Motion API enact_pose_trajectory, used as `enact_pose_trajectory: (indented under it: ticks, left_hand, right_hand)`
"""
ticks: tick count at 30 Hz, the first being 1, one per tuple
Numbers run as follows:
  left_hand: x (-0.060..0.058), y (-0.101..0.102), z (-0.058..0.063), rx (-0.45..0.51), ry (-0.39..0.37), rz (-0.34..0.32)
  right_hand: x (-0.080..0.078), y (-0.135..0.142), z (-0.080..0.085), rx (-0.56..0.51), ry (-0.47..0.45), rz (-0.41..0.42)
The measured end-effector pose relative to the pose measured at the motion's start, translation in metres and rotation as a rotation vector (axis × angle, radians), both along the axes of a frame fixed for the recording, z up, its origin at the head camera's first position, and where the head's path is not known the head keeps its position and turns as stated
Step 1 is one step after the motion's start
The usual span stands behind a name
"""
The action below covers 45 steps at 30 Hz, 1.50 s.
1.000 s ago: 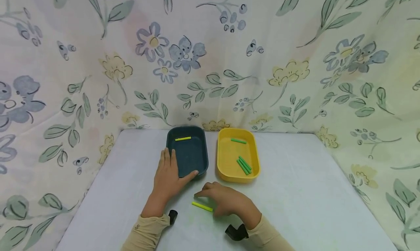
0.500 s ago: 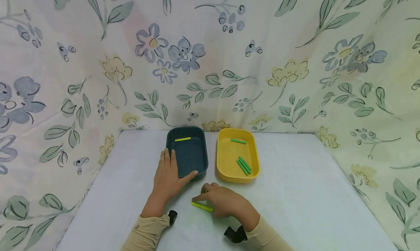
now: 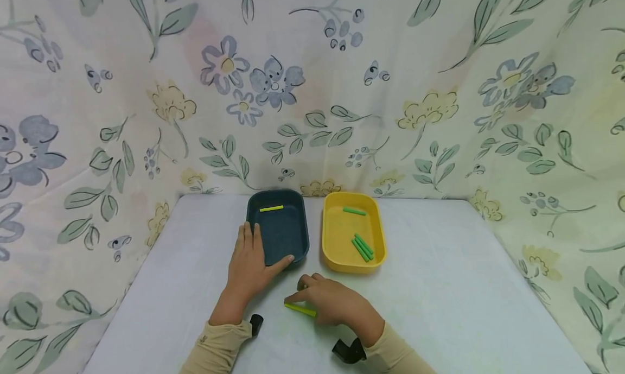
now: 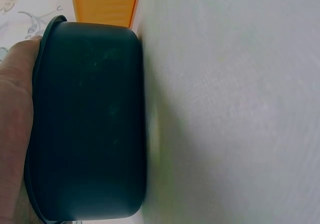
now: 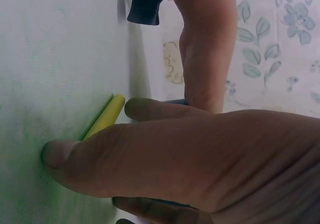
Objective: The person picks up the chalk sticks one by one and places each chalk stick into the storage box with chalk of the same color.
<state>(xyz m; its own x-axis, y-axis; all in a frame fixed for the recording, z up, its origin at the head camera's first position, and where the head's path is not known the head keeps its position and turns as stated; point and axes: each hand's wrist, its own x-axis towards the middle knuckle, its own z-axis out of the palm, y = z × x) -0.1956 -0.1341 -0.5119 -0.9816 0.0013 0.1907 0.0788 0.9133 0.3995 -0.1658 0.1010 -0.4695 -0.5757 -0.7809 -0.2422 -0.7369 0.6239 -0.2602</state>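
My left hand (image 3: 248, 262) rests spread at the near left corner of a dark teal tray (image 3: 280, 238), fingers straight along its left side and thumb over the front rim. In the left wrist view the tray's outer wall (image 4: 90, 124) fills the space beside the thumb. Below the trays, a yellow chalk stick (image 3: 300, 310) lies on the white table. My right hand (image 3: 337, 303) spans it, index fingertip at its left end and thumb by its right end. In the right wrist view the thumb hides part of the yellow chalk (image 5: 107, 116).
Another yellow chalk stick (image 3: 271, 208) lies inside the teal tray. To its right stands a yellow tray (image 3: 337, 227) with several green chalk sticks (image 3: 362, 247) in it. A floral cloth (image 3: 312, 92) hangs behind the white table (image 3: 439, 287).
My right index finger has come down and in onto the left end of the yellow chalk stick. The left hand has stayed on the teal tray.
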Motion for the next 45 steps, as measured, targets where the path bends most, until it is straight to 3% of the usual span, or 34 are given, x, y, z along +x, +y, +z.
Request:
enact_pose_trajectory:
  ticks: [10, 19, 39, 45]
  left_hand:
    - [-0.0011, -0.0006, -0.0004, -0.006, 0.006, 0.0]
    - [-0.0005, 0.0007, 0.0007, 0.002, 0.0, 0.0]
    - [0.0017, 0.0001, 0.0026, 0.007, -0.012, -0.006]
    - [0.003, 0.0, 0.0035, 0.016, -0.002, -0.007]
  right_hand:
    - [-0.0019, -0.0036, -0.002, -0.002, 0.014, 0.03]
    - [-0.0014, -0.0045, -0.0002, 0.007, -0.012, 0.017]
    - [-0.0001, -0.0045, -0.004, -0.01, 0.026, 0.005]
    - [-0.0003, -0.0038, -0.0035, -0.04, -0.007, -0.012]
